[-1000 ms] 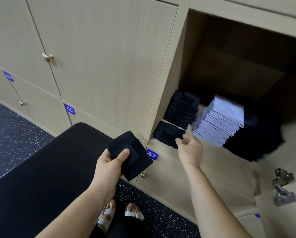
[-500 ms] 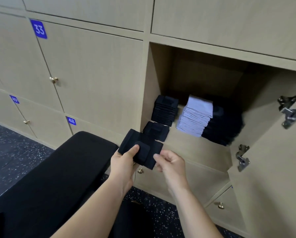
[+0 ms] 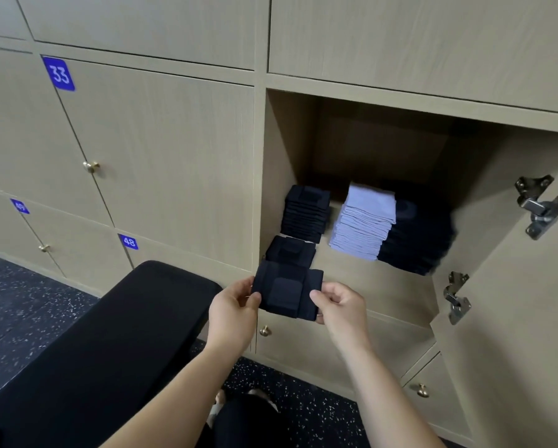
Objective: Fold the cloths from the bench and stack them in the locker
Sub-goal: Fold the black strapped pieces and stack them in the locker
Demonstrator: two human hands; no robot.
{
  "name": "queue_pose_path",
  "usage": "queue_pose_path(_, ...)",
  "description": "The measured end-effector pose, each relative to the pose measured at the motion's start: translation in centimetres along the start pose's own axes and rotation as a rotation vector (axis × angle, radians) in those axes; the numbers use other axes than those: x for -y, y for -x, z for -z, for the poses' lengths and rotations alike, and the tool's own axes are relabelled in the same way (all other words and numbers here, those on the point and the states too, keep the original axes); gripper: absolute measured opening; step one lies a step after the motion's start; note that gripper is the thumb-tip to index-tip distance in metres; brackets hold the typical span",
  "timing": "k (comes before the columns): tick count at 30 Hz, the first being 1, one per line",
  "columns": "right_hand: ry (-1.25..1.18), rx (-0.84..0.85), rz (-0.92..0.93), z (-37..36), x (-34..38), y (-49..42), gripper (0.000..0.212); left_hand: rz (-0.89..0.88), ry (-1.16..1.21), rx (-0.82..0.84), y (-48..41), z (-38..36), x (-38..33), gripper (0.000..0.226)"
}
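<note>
Black folded cloth [image 3: 285,294], soft, light, likely limp: left hand [image 3: 230,313] and right hand [image 3: 342,305] pinch opposite side edges, before locker [image 3: 384,279] front edge.

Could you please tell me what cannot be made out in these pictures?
All in the head view:
- The dark stack at the right rear: its cloth count is lost in shadow, and the pale stack hides part of its left side.
- The low black stack in front: the folded black cloth, gripped by left hand and right hand, covers its near edge.
- The bench: cut off by the left and bottom edges, so remaining cloths cannot be judged.
</note>
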State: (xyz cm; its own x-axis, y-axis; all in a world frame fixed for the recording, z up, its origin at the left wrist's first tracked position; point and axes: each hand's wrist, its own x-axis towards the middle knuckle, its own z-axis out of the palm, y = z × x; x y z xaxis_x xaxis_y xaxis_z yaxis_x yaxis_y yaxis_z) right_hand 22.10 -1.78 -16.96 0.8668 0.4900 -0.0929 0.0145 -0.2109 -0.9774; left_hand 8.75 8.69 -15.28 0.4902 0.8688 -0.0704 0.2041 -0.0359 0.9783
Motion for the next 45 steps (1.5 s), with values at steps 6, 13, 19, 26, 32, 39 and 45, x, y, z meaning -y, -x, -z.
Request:
queue_pose_path(6, -0.072, -0.069, -0.035, -0.7, -0.9, -4.4, 0.008, -0.073, -0.126, 0.079, -3.8, -1.9, 0.8, 0.04)
queue_pose_path(13, -0.124, -0.135, 0.014, -1.9, -0.1, -11.3, 0.006, -0.135, -0.277, 0.136, -7.9, -3.1, 2.2, 0.047)
queue_pose_path(19, -0.146, -0.152, -0.033, -4.1, -0.8, -16.1, 0.014, -0.129, -0.335, 0.149, -9.9, -3.1, 4.7, 0.045)
queue_pose_path(26, -0.086, -0.156, -0.112, -5.6, -3.2, -19.0, 0.024, -0.144, -0.392, 0.159, -11.2, -3.5, 5.7, 0.046)
queue_pose_path(32, 0.114, -0.182, -0.068, -5.9, -4.4, -19.9, 0.022, -0.146, -0.394, 0.162, -11.6, -3.7, 6.3, 0.046)
queue_pose_path(39, 0.528, -0.251, -0.003, -5.7, -2.6, -18.4, 0.017, -0.136, -0.41, 0.182, -11.0, -3.3, 6.2, 0.046)
queue_pose_path(45, 0.636, -0.218, -0.012, -4.9, -1.6, -15.8, 0.025, -0.11, -0.429, 0.16, -9.4, -1.8, 5.2, 0.038)
